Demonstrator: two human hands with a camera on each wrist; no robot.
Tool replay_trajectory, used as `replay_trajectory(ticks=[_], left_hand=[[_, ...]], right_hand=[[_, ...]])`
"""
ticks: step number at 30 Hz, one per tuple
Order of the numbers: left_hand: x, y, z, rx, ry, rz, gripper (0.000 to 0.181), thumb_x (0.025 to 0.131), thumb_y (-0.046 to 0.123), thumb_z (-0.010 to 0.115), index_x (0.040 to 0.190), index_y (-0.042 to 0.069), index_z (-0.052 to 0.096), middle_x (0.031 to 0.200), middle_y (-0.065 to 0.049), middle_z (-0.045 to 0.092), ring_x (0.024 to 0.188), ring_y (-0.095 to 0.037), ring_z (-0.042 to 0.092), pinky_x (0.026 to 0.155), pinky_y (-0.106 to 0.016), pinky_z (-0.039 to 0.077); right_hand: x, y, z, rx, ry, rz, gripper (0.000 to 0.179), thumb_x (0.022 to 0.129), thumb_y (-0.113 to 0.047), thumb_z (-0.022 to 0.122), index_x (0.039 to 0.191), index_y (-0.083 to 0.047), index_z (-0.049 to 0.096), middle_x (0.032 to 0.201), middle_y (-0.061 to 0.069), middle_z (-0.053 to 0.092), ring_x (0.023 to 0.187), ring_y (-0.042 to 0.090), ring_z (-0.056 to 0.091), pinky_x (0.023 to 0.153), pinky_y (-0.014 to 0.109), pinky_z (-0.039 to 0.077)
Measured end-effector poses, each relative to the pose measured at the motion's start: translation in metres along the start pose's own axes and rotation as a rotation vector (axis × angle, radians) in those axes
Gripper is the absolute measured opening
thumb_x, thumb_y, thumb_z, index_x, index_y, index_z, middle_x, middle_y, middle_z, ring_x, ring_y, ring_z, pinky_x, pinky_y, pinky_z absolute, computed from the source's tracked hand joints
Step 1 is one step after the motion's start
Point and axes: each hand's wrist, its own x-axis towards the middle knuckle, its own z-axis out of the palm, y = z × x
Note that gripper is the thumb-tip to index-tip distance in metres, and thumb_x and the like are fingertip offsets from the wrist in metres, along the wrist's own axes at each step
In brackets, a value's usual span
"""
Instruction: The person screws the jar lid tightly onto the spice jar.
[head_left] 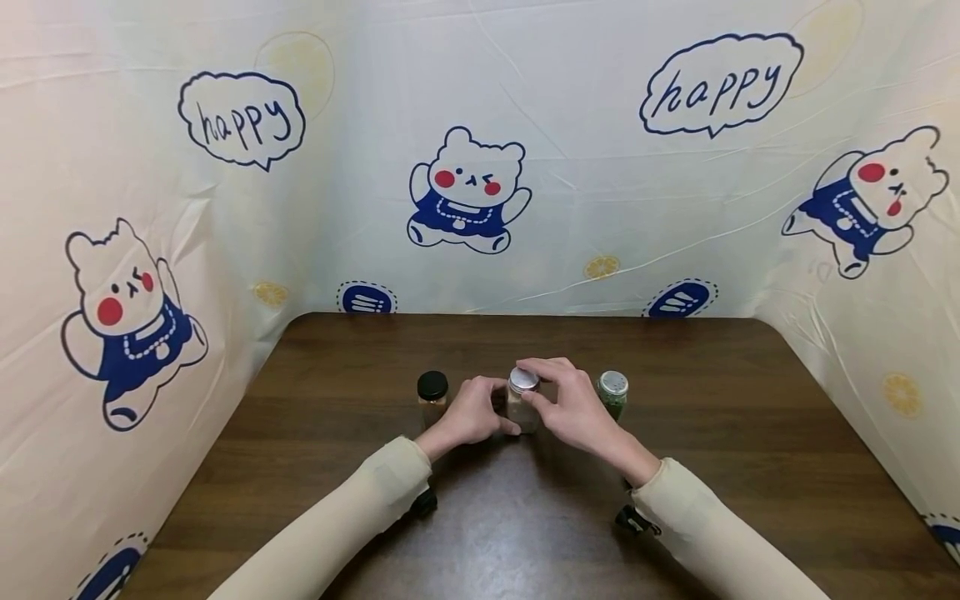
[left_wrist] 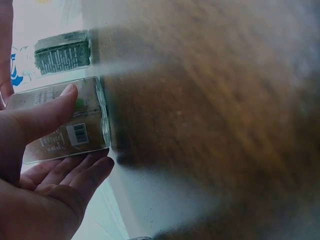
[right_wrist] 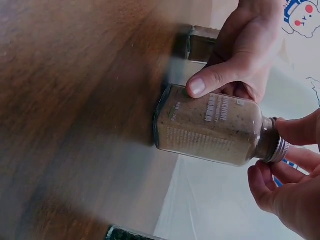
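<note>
A square glass spice jar of pale brown powder stands upright on the table at the centre. My left hand grips its body low down, with the thumb against the printed label and the fingers around the other side. At the top, my right hand pinches the silver metal cap between thumb and fingers. The cap sits on the jar's neck; whether it is loose I cannot tell. Beyond my left hand is a black-capped jar, partly hidden. A jar of green flakes stands just past my right hand.
The dark wooden table ends at a pale printed cloth, which hangs behind and on both sides. Small black devices sit under each sleeve, one by the left cuff and one by the right cuff.
</note>
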Motion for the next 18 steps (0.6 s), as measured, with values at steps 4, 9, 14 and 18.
replay_trajectory(ticks=[4,9,14,18], left_hand=[[0.0001,-0.0002,0.0002,-0.004,0.001,0.001,0.04,0.076,0.015,0.098,0.109,0.013,0.076,0.089,0.009,0.072,0.082,-0.009,0.066,0.077,-0.034,0.056],[-0.0004,0.0005,-0.0002,0.0,0.003,0.001,0.04,0.075,0.016,0.099,0.107,0.012,0.076,0.088,0.008,0.072,0.081,-0.01,0.066,0.076,-0.034,0.056],[0.0006,-0.0001,-0.0002,-0.003,0.007,0.008,0.039,0.074,0.016,0.099,0.105,0.012,0.076,0.087,0.007,0.072,0.08,-0.01,0.066,0.076,-0.035,0.056],[0.0008,-0.0001,-0.0001,0.002,0.009,0.01,0.04,0.074,0.016,0.099,0.106,0.012,0.076,0.09,0.007,0.073,0.083,-0.01,0.067,0.078,-0.035,0.056]], right_hand=[[0.0012,0.0005,-0.0019,0.037,-0.02,0.029,0.045,0.093,0.003,0.078,0.136,-0.007,0.07,0.132,0.011,0.069,0.123,0.03,0.061,0.096,0.057,0.053],[0.0021,0.0042,-0.0032,0.08,-0.044,0.003,0.046,0.093,0.006,0.076,0.138,-0.005,0.069,0.133,0.012,0.068,0.121,0.03,0.062,0.096,0.052,0.055],[0.0064,0.0061,-0.0076,0.124,-0.091,-0.017,0.047,0.094,0.006,0.074,0.139,-0.005,0.068,0.137,0.011,0.067,0.123,0.03,0.06,0.098,0.053,0.053],[0.0078,0.0063,-0.0104,0.142,-0.115,-0.003,0.046,0.095,0.005,0.074,0.139,-0.007,0.068,0.138,0.009,0.067,0.125,0.03,0.058,0.101,0.055,0.051]])
